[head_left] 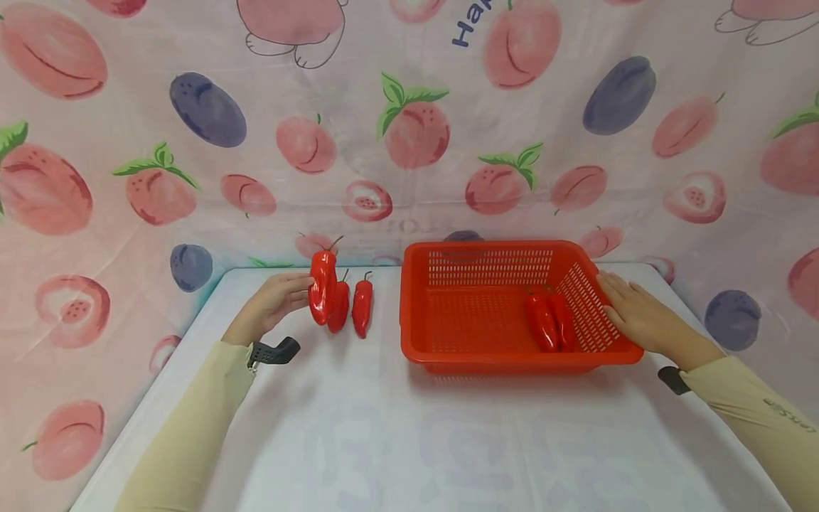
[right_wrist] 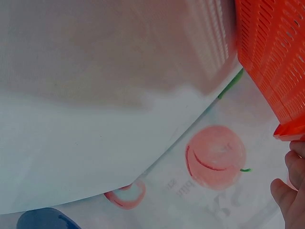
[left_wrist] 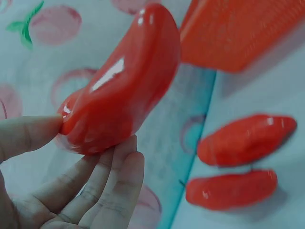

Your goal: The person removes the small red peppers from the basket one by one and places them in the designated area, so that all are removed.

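A glossy red pepper (head_left: 323,288) with a thin stem is pinched between the thumb and fingers of my left hand (head_left: 271,304), raised above the table. In the left wrist view the held pepper (left_wrist: 126,83) slants upward from the fingertips. Just beside it, two more red peppers (head_left: 362,307) lie on the table. My right hand (head_left: 640,316) rests with fairly straight fingers on the right rim of a red plastic basket (head_left: 512,358). Inside that basket, two red peppers (head_left: 542,323) lie together at the right side.
The white table (head_left: 358,441) carries the basket right of its middle, near the back edge. A fruit-print cloth (head_left: 397,192) hangs directly behind. The basket's slotted side wall (right_wrist: 274,43) overhangs the tabletop in the right wrist view.
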